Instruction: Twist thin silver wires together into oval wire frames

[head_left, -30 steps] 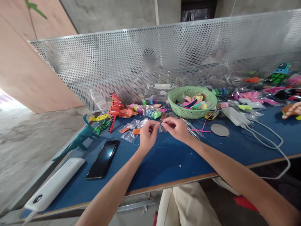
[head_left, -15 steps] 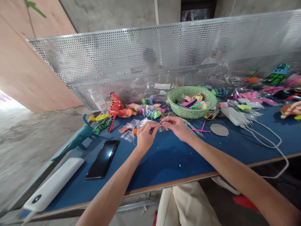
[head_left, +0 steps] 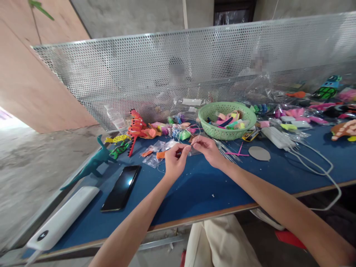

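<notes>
Both of my hands meet above the blue table (head_left: 200, 185), a little in front of the green basket (head_left: 227, 119). My left hand (head_left: 175, 160) is closed in a pinch on a thin wire (head_left: 191, 130) that loops up between the two hands. The fingers of my right hand (head_left: 208, 149) pinch the same wire from the other side. Small clear bags (head_left: 154, 150) with orange pieces lie just left of my left hand.
A black phone (head_left: 121, 187) and a white power bank (head_left: 62, 218) lie at the front left. Toy dinosaurs (head_left: 93, 163) and a red one (head_left: 135, 129) stand at the left. A grey disc (head_left: 259, 153), white charger with cable (head_left: 280, 138), and bright foam parts fill the right.
My hands have stayed at the same spot, working the wire. The fingertips drew together and then slightly apart, and the wire loop now stands a little higher.
</notes>
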Tool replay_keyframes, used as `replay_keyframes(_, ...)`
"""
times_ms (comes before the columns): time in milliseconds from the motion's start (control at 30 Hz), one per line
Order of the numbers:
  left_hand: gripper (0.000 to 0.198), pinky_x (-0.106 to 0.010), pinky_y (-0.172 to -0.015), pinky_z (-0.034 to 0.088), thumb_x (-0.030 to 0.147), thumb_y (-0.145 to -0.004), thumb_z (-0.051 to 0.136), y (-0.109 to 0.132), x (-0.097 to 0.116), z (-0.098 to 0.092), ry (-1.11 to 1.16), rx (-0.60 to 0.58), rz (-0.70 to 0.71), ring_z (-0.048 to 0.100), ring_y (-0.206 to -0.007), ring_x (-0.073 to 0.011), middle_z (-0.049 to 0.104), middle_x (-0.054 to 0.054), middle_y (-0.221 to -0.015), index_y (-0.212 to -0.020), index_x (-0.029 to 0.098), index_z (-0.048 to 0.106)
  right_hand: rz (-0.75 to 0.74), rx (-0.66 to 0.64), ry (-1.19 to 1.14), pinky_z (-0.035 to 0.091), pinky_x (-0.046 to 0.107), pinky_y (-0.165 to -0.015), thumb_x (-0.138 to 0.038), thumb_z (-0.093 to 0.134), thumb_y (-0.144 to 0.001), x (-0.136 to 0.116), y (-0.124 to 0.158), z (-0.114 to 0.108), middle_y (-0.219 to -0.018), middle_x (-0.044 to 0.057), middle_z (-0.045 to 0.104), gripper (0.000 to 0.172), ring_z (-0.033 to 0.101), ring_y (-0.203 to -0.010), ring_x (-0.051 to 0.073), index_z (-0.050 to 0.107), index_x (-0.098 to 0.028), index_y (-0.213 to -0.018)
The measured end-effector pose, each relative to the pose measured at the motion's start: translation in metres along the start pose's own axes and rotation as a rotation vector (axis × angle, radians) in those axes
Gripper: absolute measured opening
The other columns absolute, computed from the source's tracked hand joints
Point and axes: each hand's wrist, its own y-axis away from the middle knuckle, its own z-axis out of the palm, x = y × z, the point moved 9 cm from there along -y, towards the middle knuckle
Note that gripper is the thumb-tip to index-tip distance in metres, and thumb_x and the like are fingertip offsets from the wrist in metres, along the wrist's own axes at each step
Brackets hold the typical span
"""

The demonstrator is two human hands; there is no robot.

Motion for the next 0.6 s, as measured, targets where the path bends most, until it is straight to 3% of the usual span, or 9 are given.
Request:
replay_keyframes(100,0.033,-0.02,-0.043,0.029,0.048,-0.085,0.071,-0.001,-0.015,0.011,0.214,-0.084,-0.14,0.035,-0.043,-0.0062,0.043,0.005,-0.05,-0.079,0.016,0.067,-0.023,0.002,0.044,0.049,0.029,-0.076,-0.049,0.068,-0.088,-0.003,0.0,-0.001,-0.092,0.002,0.062,0.028,0.058,-0.082,0.015,0.065,-0.022,-0.087)
replay_keyframes(233,0.036,-0.016,-0.038,0.019,0.048,-0.081,0.075,0.002,-0.025,0.026,0.494,-0.173,-0.333,0.021,-0.043,-0.0035,0.029,0.008,-0.053,-0.073,0.016,0.061,-0.057,0.007,0.133,0.049,0.03,-0.076,-0.052,0.066,-0.089,-0.009,0.0,-0.002,-0.094,0.003,0.061,0.03,0.058,-0.084,0.017,0.065,-0.022,-0.09)
replay_keyframes(467,0.036,-0.013,-0.036,0.017,0.046,-0.079,0.077,0.007,-0.028,0.032,0.588,-0.201,-0.43,0.02,-0.046,-0.0018,0.045,0.004,-0.066,-0.074,0.015,0.059,-0.116,-0.064,0.165,0.05,0.035,-0.086,-0.045,0.065,-0.092,-0.024,-0.001,0.001,-0.095,0.004,0.065,0.022,0.061,-0.094,0.019,0.068,-0.023,-0.09)
replay_keyframes(600,0.036,-0.013,-0.037,0.017,0.045,-0.079,0.077,0.011,-0.027,0.037,0.635,-0.234,-0.45,0.018,-0.046,-0.0013,0.045,0.005,-0.068,-0.075,0.015,0.057,-0.13,-0.109,0.131,0.05,0.034,-0.087,-0.039,0.067,-0.091,-0.029,-0.001,0.001,-0.093,0.003,0.066,0.017,0.062,-0.093,0.018,0.069,-0.023,-0.086)
